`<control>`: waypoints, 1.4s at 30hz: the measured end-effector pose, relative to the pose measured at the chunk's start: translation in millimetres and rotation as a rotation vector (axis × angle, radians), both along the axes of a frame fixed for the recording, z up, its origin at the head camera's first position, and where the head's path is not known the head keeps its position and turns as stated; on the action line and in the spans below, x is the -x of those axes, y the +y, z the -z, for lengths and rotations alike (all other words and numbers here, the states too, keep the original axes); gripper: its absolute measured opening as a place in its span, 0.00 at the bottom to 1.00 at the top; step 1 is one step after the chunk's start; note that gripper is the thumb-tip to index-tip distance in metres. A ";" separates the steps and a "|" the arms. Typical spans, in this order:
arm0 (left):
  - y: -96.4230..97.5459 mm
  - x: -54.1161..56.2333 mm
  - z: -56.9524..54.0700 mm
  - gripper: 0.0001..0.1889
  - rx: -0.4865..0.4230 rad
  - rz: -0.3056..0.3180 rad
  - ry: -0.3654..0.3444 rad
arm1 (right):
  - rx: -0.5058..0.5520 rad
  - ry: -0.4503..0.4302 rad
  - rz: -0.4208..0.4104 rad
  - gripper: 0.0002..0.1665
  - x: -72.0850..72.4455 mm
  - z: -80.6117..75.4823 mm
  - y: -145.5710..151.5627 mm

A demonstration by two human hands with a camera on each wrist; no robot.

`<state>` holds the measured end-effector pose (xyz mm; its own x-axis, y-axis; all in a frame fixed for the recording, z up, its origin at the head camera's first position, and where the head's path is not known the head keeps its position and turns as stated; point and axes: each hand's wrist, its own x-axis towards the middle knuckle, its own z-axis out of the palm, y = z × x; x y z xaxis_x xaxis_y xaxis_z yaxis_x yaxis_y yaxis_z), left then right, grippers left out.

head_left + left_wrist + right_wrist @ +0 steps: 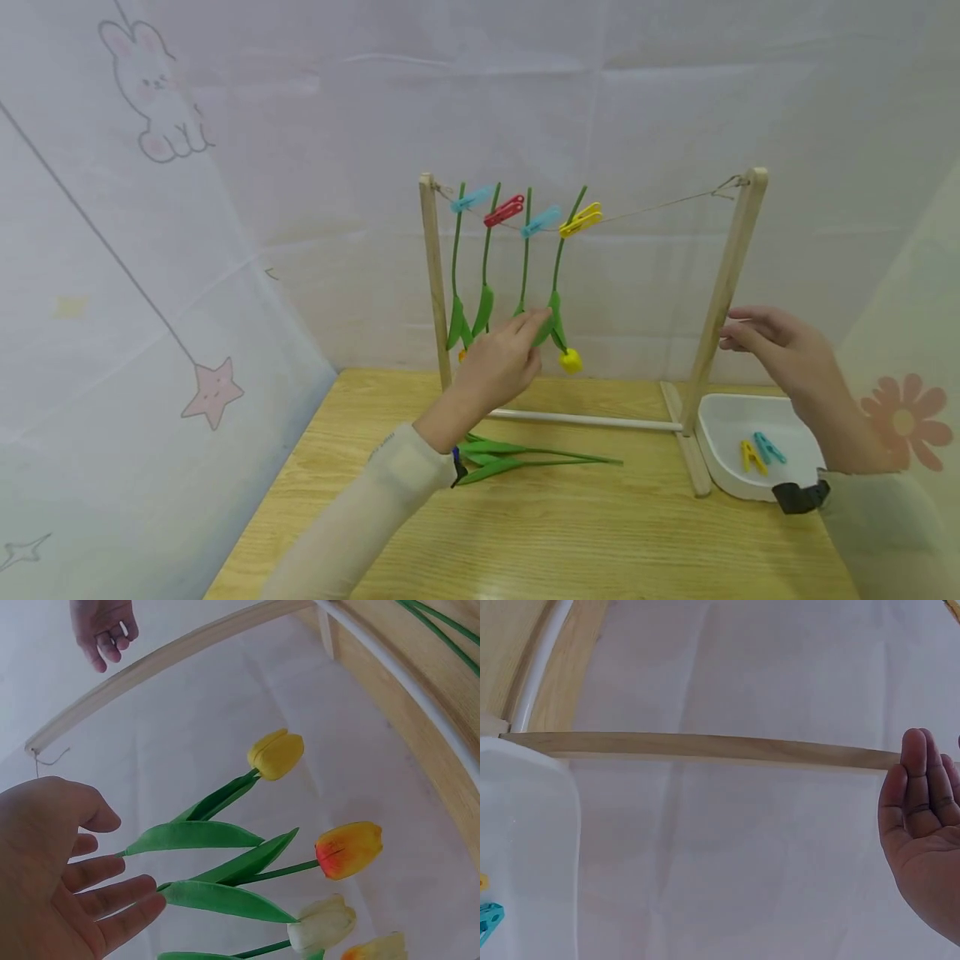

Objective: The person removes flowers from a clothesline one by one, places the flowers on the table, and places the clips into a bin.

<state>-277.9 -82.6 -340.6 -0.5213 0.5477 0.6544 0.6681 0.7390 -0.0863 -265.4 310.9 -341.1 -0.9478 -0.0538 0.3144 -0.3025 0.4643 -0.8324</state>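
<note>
Tulips hang head down from a string on a wooden frame [726, 308], held by clothespins: one red [504, 212], one yellow [581, 220] and two blue. My left hand [501, 358] is among the leaves of the two rightmost tulips, fingers loosely extended and nothing gripped. The left wrist view has a yellow tulip [276, 754], an orange-red tulip [349, 850] and a white tulip [322, 924] past its fingertips. Beside the frame's right post, my right hand [798, 354] is raised with slightly bent fingers, holding nothing.
Several green tulip stems [525, 458] lie on the wooden table [570, 533], partly behind the left wrist. Right of the frame's foot stands a white tray [716, 471] with a yellow clothespin [753, 457] and a blue clothespin [769, 447]. A white rod [592, 420] joins the posts low down.
</note>
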 end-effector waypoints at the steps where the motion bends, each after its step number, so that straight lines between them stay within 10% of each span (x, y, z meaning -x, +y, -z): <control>1: 0.2 0.9 -1.3 0.29 -0.015 0.005 -0.010 | 0.009 0.013 -0.007 0.27 1.0 -2.6 -3.3; 13: 4.9 17.3 -12.2 0.28 -0.154 0.000 -0.136 | 0.088 0.093 -0.085 0.21 11.9 -35.6 -36.0; 21: 10.3 29.9 -23.7 0.29 -0.290 0.044 -0.288 | 0.351 0.118 -0.209 0.16 18.5 -54.1 -55.2; 34: 23.8 39.7 -49.4 0.37 -0.534 0.124 -0.687 | 0.393 0.163 -0.291 0.19 31.3 -92.1 -90.5; 42: 32.2 51.5 -53.5 0.32 -0.616 0.141 -0.704 | 0.320 0.137 -0.294 0.25 40.1 -115.0 -113.7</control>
